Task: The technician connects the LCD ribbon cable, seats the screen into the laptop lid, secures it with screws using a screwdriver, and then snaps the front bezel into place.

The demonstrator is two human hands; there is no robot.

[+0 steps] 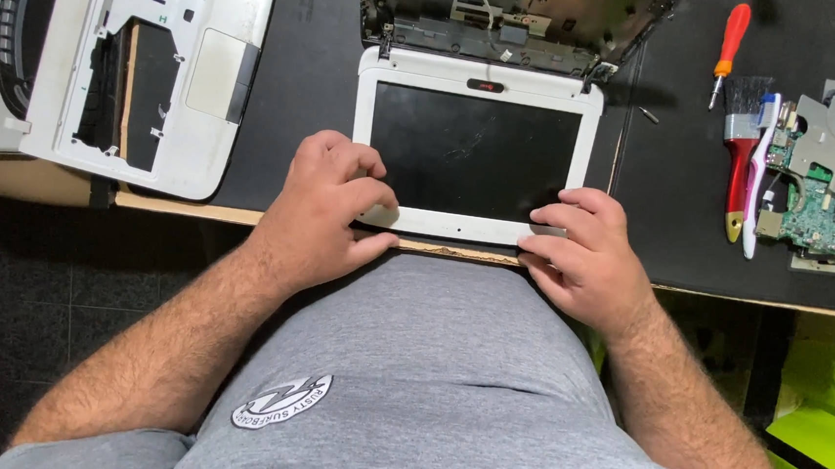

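From the head camera, looking down: the white-framed laptop screen panel with dark glass (pixel 475 148) lies flat at the near edge of the black tabletop (pixel 306 80). Its near rim sits right at that edge, and the fingers hide parts of that rim. The left hand (pixel 326 209) rests on the panel's near left corner. Its fingers are curled on top and its thumb is tucked under the rim, so its grip pinches the white frame. The right hand (pixel 588 251) rests on the near right corner with fingers spread flat on the frame. I cannot tell if its thumb is under the rim.

Behind the panel is one opened dark laptop base with bare parts inside (pixel 511 16). The top of the picture cuts it off. To the left lies one white plastic laptop cover with a grey touchpad (pixel 155 59), also cut off at the top.

To the right there is one orange-handled screwdriver (pixel 729 46), one red-handled paintbrush (pixel 739 154), one white and pink toothbrush (pixel 757 170), and one green circuit board with a grey metal fan plate (pixel 823 175), which hides part of the board.

Bare black tabletop lies open on both sides of the panel. The person's grey shirt (pixel 428 363) fills the bottom and hides the floor below.
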